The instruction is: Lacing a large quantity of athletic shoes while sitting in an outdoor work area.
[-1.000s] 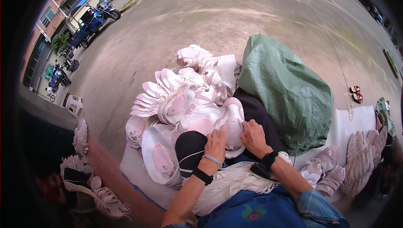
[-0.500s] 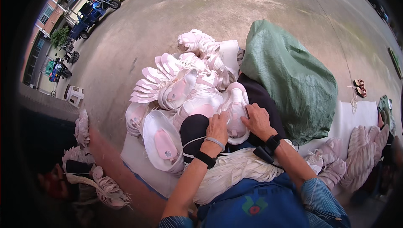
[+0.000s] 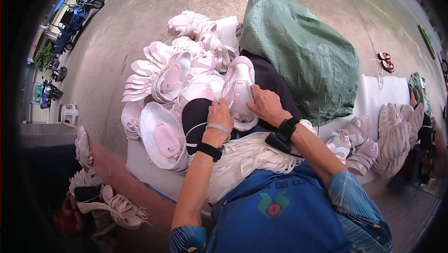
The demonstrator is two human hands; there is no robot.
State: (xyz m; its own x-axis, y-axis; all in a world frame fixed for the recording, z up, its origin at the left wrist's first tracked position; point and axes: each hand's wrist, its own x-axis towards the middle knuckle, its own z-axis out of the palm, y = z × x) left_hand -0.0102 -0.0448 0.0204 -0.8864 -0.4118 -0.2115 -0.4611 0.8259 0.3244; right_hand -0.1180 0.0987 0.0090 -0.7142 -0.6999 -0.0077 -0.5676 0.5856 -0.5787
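Outdoors on bare concrete ground (image 3: 140, 43), I see a pale pink mesh shoe upper (image 3: 239, 90) lying lengthwise away from me, left hand (image 3: 219, 113) and right hand (image 3: 265, 106) clasping its near end from either side.

Left hand (image 3: 220, 112), right hand (image 3: 267, 107) — fingers curled, gripping.

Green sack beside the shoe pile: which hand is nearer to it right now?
Right. The right hand rests on the pink-and-white shoe just below the green sack; the left hand grips the shoe's far side.
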